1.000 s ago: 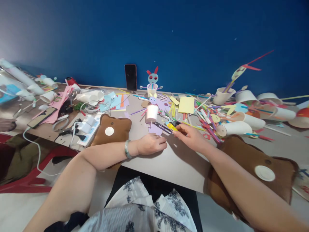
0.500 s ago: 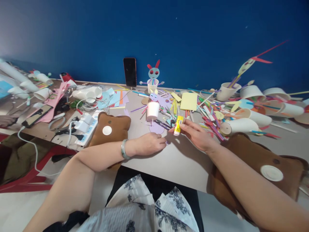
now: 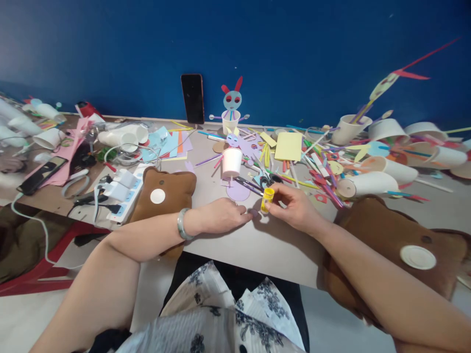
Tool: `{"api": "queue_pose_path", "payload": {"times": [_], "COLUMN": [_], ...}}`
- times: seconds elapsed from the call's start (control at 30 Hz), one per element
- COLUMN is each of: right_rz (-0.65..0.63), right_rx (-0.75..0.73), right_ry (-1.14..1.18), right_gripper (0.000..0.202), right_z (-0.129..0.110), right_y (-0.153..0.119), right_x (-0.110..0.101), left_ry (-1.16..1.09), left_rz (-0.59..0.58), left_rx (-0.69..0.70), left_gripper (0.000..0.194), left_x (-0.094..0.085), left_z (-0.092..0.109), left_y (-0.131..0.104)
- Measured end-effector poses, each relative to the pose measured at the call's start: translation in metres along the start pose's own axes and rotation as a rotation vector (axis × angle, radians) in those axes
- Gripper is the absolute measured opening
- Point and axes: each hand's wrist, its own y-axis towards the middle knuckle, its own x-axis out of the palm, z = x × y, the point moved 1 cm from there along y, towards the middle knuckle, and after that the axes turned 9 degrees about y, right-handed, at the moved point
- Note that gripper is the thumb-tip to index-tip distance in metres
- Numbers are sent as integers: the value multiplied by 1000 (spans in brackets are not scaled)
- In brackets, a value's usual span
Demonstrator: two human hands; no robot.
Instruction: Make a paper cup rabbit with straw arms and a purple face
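Note:
My right hand [image 3: 294, 206] grips a yellow glue stick [image 3: 268, 200], tilted, just above the table. Close beside it, my left hand [image 3: 225, 215] rests low with its fingers together on a small piece of purple paper [image 3: 253, 213], mostly covered by the fingertips. Behind my hands lies a purple paper circle [image 3: 238, 191]. A white paper cup [image 3: 232, 163] stands upside down past it, with a small purple paper face [image 3: 232, 140] above. Scissors [image 3: 265, 181] and dark pens [image 3: 247, 184] lie between the cup and my right hand.
A paper-cup figure with red ears [image 3: 232, 100] and a phone [image 3: 193, 99] stand against the blue wall. Yellow notes [image 3: 288, 146], coloured sticks and several cups crowd the right. Brown cushions [image 3: 167, 189] flank me; a power strip [image 3: 127, 196] with cables lies left.
The glue stick has come down and tipped toward the left hand's fingertips, its end now turned toward the purple piece. The left hand stays nearly in place. The view has shifted slightly.

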Motion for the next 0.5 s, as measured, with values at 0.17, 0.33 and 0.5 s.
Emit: {"api": "queue_pose_path", "payload": {"times": [0.17, 0.33, 0.5], "right_rz": [-77, -40, 88], "right_rx": [-24, -87, -41], "right_ry": [-93, -158, -127], "right_gripper": [9, 15, 15], "right_z": [6, 6, 5], "right_y": [-6, -6, -5], "right_x": [7, 10, 8], "left_ry": [-43, -52, -11], "left_rz": [-55, -62, -88], "left_rx": [-15, -8, 3], "left_gripper": [39, 34, 39], "left_x": [1, -1, -2], "left_z": [-1, -1, -1], "left_y": [-1, 0, 0]}}
